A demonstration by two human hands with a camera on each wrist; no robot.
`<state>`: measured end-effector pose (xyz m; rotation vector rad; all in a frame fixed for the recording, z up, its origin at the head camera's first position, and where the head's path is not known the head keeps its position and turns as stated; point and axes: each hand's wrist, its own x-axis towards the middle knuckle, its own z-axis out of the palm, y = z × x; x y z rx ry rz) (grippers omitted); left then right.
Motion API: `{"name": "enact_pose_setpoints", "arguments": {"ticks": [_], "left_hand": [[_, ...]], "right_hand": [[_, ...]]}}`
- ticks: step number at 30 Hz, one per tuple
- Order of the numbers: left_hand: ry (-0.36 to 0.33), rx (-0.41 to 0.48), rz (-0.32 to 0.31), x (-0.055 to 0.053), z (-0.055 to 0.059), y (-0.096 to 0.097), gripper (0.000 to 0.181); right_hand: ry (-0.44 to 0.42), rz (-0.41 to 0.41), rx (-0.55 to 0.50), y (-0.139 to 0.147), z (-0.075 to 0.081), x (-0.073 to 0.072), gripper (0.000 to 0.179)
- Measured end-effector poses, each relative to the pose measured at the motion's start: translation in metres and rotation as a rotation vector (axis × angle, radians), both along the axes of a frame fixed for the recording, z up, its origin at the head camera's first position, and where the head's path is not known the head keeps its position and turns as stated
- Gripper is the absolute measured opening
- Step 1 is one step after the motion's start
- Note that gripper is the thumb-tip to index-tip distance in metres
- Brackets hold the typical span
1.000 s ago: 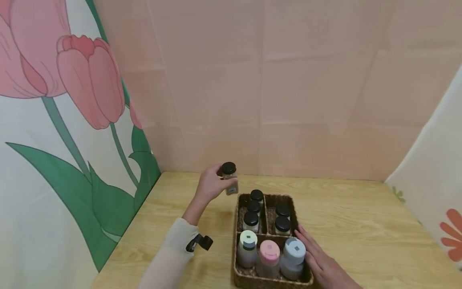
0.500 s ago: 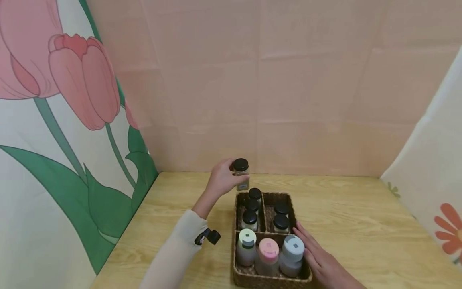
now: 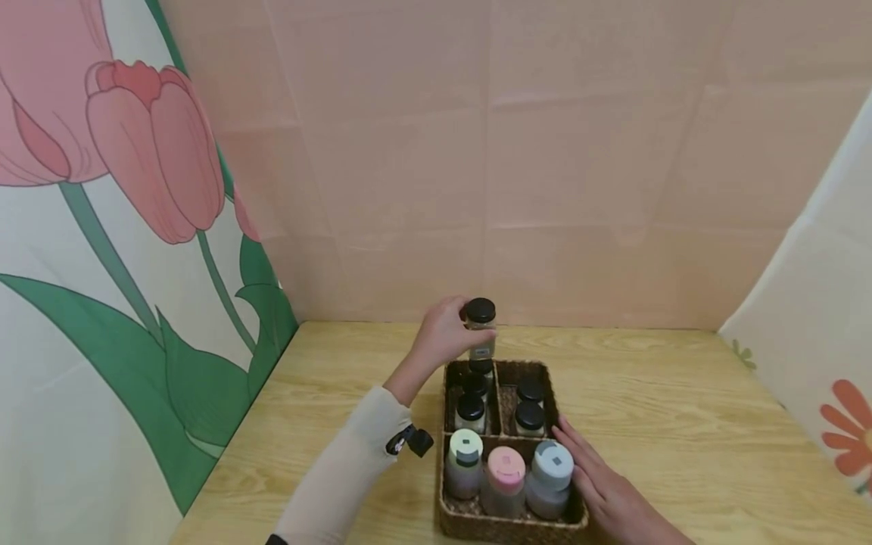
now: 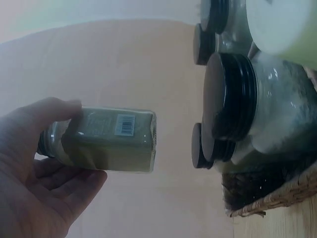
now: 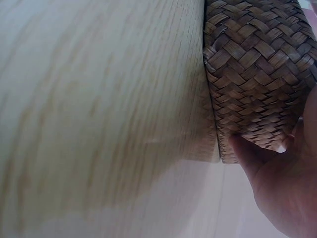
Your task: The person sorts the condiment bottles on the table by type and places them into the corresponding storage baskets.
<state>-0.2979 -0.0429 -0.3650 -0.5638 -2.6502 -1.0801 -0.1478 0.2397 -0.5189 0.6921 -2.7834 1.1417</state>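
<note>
My left hand (image 3: 446,333) grips a small glass spice jar (image 3: 483,347) with a black lid, above the back rim of a woven basket (image 3: 512,530). Fine brownish powder fills most of the jar (image 4: 106,141), and a barcode sticker shows near its base in the left wrist view. Thumb on one side and fingers on the other hold it near the lid. My right hand (image 3: 609,492) rests along the basket's right side with its fingers extended; in the right wrist view a fingertip (image 5: 237,141) touches the woven wall.
Several black-lidded jars (image 3: 470,409) stand in the basket's two back compartments. The front compartment holds a green-capped bottle (image 3: 466,473), a pink-capped bottle (image 3: 506,484) and a blue-capped bottle (image 3: 550,484). A wooden table (image 3: 654,409) lies underneath, with a fabric backdrop (image 3: 409,151) behind.
My left hand has carried the spice jar rightward, from left of the basket to over its back edge. The right hand keeps its place at the basket's side.
</note>
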Motion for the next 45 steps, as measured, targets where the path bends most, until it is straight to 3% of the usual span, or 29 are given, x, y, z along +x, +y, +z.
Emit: {"name": "enact_pose_setpoints", "arguments": {"ticks": [7,13,18,25,33,39,45], "left_hand": [[-0.006,-0.01,-0.032,0.001,-0.003,0.011,0.05],[-0.003,-0.044,-0.069,-0.002,-0.005,0.025,0.049],[-0.005,-0.065,-0.096,-0.005,-0.009,0.036,0.047],[-0.024,-0.157,-0.098,-0.009,-0.013,0.051,0.051],[-0.016,-0.253,-0.129,-0.016,-0.022,0.068,0.046],[-0.038,-0.316,-0.13,-0.017,-0.029,0.077,0.048],[-0.05,-0.367,-0.131,-0.018,-0.039,0.08,0.045]], "right_hand": [[-0.03,-0.037,0.067,-0.001,0.0,0.001,0.051],[0.009,0.011,-0.008,0.0,0.001,0.003,0.05],[0.032,0.011,-0.003,0.001,0.002,0.004,0.05],[-0.008,-0.003,-0.006,0.003,0.003,0.005,0.05],[0.017,0.016,-0.021,0.004,0.001,0.005,0.05],[-0.011,0.017,-0.026,0.006,0.001,0.002,0.05],[-0.087,-0.046,0.071,0.004,0.002,0.003,0.052]]}}
